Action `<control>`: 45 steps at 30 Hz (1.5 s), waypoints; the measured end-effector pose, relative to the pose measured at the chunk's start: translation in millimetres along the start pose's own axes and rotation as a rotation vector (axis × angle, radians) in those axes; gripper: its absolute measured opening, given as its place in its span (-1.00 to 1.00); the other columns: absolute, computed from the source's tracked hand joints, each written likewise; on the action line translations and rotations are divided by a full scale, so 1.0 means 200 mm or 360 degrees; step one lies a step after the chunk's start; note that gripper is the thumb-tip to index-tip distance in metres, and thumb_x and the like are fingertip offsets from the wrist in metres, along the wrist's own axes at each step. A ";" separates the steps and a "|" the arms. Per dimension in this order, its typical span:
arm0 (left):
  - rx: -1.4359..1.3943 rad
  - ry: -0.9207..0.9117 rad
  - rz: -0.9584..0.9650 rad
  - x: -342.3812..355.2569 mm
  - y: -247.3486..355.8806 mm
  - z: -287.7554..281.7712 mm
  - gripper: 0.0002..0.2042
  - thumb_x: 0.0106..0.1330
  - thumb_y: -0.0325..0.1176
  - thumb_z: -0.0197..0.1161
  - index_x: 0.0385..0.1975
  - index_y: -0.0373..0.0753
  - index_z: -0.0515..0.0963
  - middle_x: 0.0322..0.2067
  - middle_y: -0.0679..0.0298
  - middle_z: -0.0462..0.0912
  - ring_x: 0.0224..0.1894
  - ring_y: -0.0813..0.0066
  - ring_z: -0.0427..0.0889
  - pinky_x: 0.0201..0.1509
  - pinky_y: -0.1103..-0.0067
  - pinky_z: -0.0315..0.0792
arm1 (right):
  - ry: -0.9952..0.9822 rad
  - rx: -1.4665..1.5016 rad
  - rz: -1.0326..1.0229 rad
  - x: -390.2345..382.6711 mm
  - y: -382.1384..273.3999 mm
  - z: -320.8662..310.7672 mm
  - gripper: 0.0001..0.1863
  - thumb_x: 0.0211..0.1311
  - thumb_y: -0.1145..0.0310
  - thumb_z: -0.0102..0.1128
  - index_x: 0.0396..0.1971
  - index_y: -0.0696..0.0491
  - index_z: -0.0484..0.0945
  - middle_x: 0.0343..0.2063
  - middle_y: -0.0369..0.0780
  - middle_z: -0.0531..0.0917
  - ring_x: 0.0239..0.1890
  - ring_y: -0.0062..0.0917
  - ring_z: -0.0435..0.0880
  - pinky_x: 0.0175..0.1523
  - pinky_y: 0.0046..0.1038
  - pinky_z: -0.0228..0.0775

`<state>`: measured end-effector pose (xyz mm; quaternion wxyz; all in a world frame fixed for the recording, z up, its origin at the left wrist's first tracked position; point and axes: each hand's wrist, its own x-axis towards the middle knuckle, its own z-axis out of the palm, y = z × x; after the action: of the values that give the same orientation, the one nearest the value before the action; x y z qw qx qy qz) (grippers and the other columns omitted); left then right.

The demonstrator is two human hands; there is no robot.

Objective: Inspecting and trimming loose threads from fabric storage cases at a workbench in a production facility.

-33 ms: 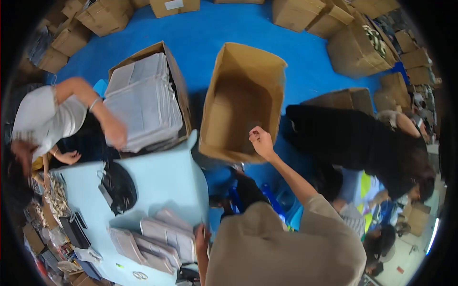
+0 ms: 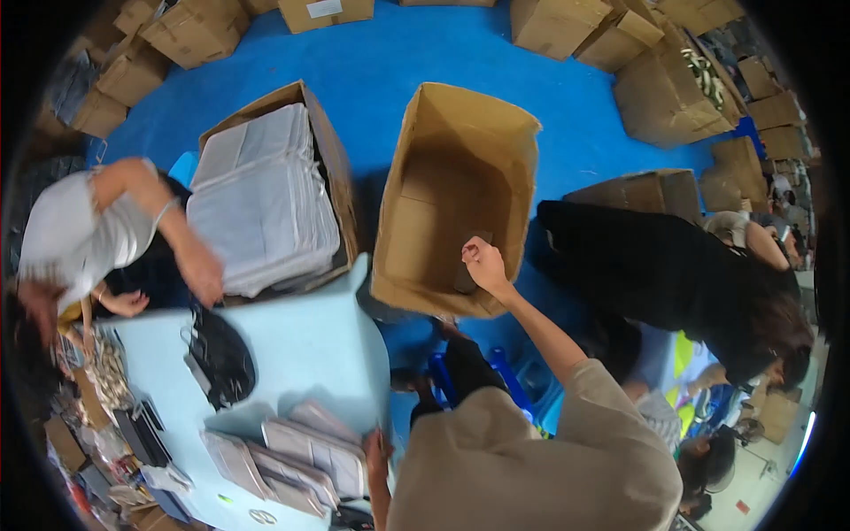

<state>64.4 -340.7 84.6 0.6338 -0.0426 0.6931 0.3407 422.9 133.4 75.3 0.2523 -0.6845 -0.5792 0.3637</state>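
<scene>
My right hand (image 2: 485, 264) is above the near part of a tall open cardboard box (image 2: 398, 230), its fingers curled in and nothing visible in them. Below the hand, the box shows its bare brown inside, with a darker patch near the bottom. My left hand (image 2: 376, 451) hangs low at the right edge of a pale blue table (image 2: 310, 336). Beside it lie several flat greyish-pink zipped cases (image 2: 314, 447), overlapping in a slanted row. The left fingers are too small and partly hidden to make out.
Left of the open box stands a carton (image 2: 335, 168) packed with grey cases in clear wrapping (image 2: 257, 203). A co-worker's hand (image 2: 202, 273) is beside them, near a black bag (image 2: 221, 354). Another person in black (image 2: 655, 265) bends at my right. Cartons (image 2: 195, 31) line the blue floor's far side.
The co-worker's hand at the left has moved down toward the black bag. The view has shifted slightly. My right hand stays curled above the box.
</scene>
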 end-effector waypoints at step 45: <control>0.0472 -0.0159 0.0996 -0.03 -0.11 -0.12 -0.48 0.55 0.09 0.13 -0.15 -0.36 0.71 -0.42 -0.04 0.73 -0.30 0.23 0.71 -0.12 0.29 0.54 | 0.0389 -0.0130 0.0136 -0.06 -0.22 0.17 -0.78 0.19 0.24 0.14 -0.28 0.06 0.57 -0.41 0.06 0.71 -0.24 0.08 0.72 -0.12 0.00 0.57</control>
<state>55.4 -372.7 80.8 0.5311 0.2812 0.6827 0.4157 368.3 127.5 89.9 0.2773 -0.7574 -0.5289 0.2642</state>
